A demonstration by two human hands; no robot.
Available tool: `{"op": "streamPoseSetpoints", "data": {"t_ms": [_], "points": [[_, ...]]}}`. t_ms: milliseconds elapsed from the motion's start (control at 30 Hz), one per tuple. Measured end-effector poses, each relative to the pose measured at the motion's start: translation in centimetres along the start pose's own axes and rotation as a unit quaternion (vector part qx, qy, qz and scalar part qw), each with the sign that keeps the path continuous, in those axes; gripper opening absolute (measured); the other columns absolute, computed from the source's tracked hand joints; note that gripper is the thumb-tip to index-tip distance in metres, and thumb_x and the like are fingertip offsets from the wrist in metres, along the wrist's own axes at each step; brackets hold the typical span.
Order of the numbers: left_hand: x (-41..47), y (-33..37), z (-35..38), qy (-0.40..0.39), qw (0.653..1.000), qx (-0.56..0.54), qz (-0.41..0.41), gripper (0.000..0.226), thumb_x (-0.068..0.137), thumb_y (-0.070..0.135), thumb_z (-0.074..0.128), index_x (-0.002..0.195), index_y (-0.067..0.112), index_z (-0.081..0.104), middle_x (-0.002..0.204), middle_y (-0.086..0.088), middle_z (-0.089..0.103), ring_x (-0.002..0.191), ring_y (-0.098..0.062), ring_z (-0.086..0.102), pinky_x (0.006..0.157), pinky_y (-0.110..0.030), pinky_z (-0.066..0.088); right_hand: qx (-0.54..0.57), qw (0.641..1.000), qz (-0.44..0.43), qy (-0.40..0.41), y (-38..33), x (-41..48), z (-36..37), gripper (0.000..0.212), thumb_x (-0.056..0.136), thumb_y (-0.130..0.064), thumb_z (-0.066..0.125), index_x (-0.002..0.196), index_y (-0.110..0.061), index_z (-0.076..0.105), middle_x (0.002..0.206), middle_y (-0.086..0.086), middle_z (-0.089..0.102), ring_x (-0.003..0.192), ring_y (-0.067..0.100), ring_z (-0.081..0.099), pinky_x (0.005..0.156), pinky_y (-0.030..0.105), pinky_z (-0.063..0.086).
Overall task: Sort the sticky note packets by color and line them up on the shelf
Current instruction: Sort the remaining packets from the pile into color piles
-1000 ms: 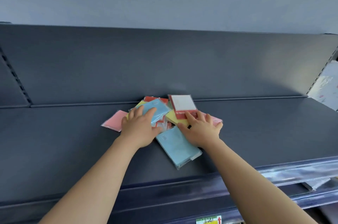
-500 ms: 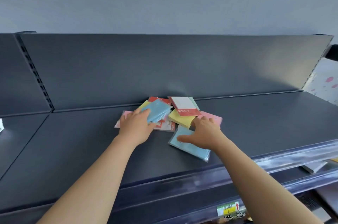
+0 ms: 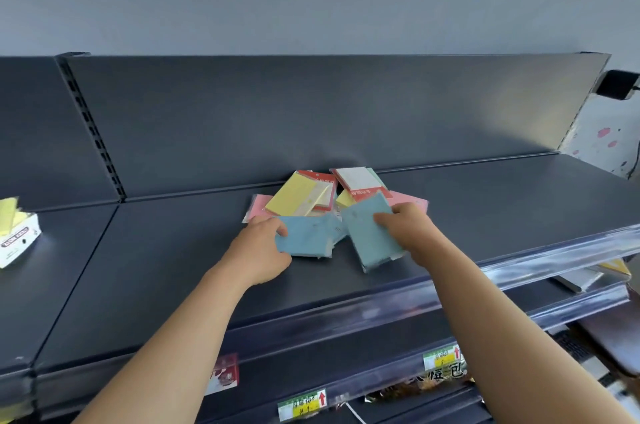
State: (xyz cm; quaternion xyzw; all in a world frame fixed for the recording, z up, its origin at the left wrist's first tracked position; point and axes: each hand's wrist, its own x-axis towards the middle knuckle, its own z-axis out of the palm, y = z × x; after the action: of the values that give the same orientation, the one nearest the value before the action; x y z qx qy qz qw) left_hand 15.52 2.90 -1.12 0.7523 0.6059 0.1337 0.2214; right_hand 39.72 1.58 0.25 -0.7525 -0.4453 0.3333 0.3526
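A loose pile of sticky note packets lies mid-shelf on the dark grey shelf [image 3: 173, 271]. My left hand [image 3: 258, 253] grips a blue packet [image 3: 306, 238] by its left edge, in front of the pile. My right hand [image 3: 407, 229] holds a second blue packet [image 3: 369, 233], tilted up off the shelf. Behind them lie a yellow packet [image 3: 294, 196], another yellow one [image 3: 346, 198], a white packet with a red header card [image 3: 358, 181], and pink packets at the left [image 3: 258, 210] and right [image 3: 405, 198] of the pile.
A white box with yellow notes [image 3: 15, 236] stands at the far left of the shelf. The shelf's back panel [image 3: 277, 118] rises behind the pile. A clear price-tag rail [image 3: 519, 267] edges the front, with lower shelves and price labels [image 3: 301, 404] below.
Both hands pulled blue packets toward me out of the pile. The left one slid down off the pile; the right one is lifted and tilted. The camera moved back and left.
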Motion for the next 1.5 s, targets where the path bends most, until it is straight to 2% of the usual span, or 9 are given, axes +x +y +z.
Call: {"op": "streamPoseSetpoints", "data": {"t_ms": [167, 333, 600, 733, 933, 1133, 1233, 1333, 1500], "points": [[-0.8, 0.4, 0.4, 0.033, 0.996, -0.082, -0.027, 0.049, 0.084, 0.036, 0.071, 0.125, 0.019, 0.049, 0.134, 0.002, 0.043, 0.108, -0.015, 0.047, 0.077, -0.025, 0.038, 0.063, 0.997, 0.04, -0.015, 0.2, -0.7, 1.4, 0.025, 0.091, -0.009, 0.051, 0.114, 0.0, 0.058, 0.11, 0.016, 0.066, 0.097, 0.032, 0.064, 0.088, 0.041, 0.054], [-0.5, 1.2, 1.7, 0.042, 0.971, -0.228, -0.054, 0.061, 0.068, 0.018, 0.084, 0.116, 0.019, 0.046, 0.112, 0.0, 0.057, 0.097, -0.017, 0.056, 0.062, -0.025, 0.042, 0.036, 0.996, 0.001, -0.08, 0.4, -1.6, 3.2, 0.01, 0.086, -0.012, 0.065, 0.093, -0.011, 0.059, 0.104, 0.009, 0.066, 0.09, 0.023, 0.062, 0.069, 0.03, 0.047], [-1.1, 1.6, 1.6, 0.06, 0.951, -0.292, -0.08, 0.052, 0.069, 0.017, 0.057, 0.118, 0.032, 0.047, 0.104, -0.007, 0.063, 0.084, -0.024, 0.063, 0.059, -0.033, 0.05, 0.0, 0.996, -0.046, -0.071, 0.6, -0.5, 1.8, 0.013, 0.086, -0.013, 0.066, 0.095, -0.009, 0.057, 0.1, 0.006, 0.063, 0.084, 0.021, 0.061, 0.063, 0.027, 0.046], [-1.4, 2.2, 2.2, 0.09, 0.936, -0.322, -0.109, 0.038, 0.081, 0.012, 0.066, 0.115, 0.023, 0.053, 0.108, -0.003, 0.062, 0.097, -0.022, 0.061, 0.069, -0.03, 0.048, -0.002, 0.993, -0.07, -0.097, 0.3, 0.0, 2.3, 0.03, 0.086, -0.015, 0.065, 0.115, -0.007, 0.057, 0.111, 0.007, 0.065, 0.097, 0.025, 0.063, 0.075, 0.032, 0.05], [-1.0, 1.6, 2.9, 0.12, 0.92, -0.333, -0.17, 0.031, 0.082, 0.011, 0.064, 0.11, 0.016, 0.052, 0.107, -0.005, 0.062, 0.094, -0.023, 0.062, 0.06, -0.03, 0.049, 0.038, 0.988, -0.099, -0.113, 0.3, 0.7, 2.5, 0.024, 0.086, -0.012, 0.064, 0.109, -0.01, 0.057, 0.107, 0.005, 0.064, 0.091, 0.022, 0.063, 0.065, 0.025, 0.049], [-2.2, 1.7, 2.6, 0.168, 0.878, -0.416, -0.165, 0.033, 0.089, 0.005, 0.058, 0.115, 0.021, 0.046, 0.113, -0.001, 0.061, 0.103, -0.02, 0.062, 0.089, -0.045, 0.054, 0.09, 0.973, -0.164, -0.136, -0.7, 0.2, 3.8, 0.033, 0.089, -0.014, 0.061, 0.121, -0.017, 0.056, 0.111, 0.0, 0.064, 0.091, 0.014, 0.064, 0.068, 0.025, 0.052], [-3.5, 1.4, 1.4, 0.211, 0.839, -0.478, -0.154, 0.036, 0.092, 0.0, 0.054, 0.121, 0.02, 0.044, 0.114, -0.001, 0.061, 0.101, -0.017, 0.064, 0.078, -0.037, 0.058, 0.102, 0.969, -0.171, -0.149, -2.0, -0.4, 5.1, 0.035, 0.091, -0.016, 0.06, 0.125, -0.017, 0.053, 0.113, -0.001, 0.063, 0.09, 0.013, 0.063, 0.063, 0.022, 0.051], [-5.2, 0.2, -0.2, 0.248, 0.819, -0.496, -0.146, 0.033, 0.095, 0.001, 0.052, 0.122, 0.018, 0.046, 0.114, -0.002, 0.061, 0.101, -0.018, 0.064, 0.068, -0.03, 0.059, 0.112, 0.965, -0.163, -0.173, -3.5, -1.3, 7.1, 0.032, 0.09, -0.02, 0.063, 0.122, -0.016, 0.055, 0.112, 0.001, 0.065, 0.094, 0.02, 0.065, 0.069, 0.036, 0.058], [-8.4, -3.5, -3.1, 0.279, 0.813, -0.49, -0.147, 0.03, 0.099, 0.011, 0.049, 0.128, 0.019, 0.05, 0.121, -0.002, 0.058, 0.104, -0.018, 0.063, 0.074, -0.034, 0.06, 0.118, 0.957, -0.162, -0.211, -6.3, -4.0, 11.5, 0.023, 0.088, -0.016, 0.064, 0.111, -0.012, 0.06, 0.106, 0.004, 0.066, 0.092, 0.021, 0.066, 0.067, 0.037, 0.059]]}}
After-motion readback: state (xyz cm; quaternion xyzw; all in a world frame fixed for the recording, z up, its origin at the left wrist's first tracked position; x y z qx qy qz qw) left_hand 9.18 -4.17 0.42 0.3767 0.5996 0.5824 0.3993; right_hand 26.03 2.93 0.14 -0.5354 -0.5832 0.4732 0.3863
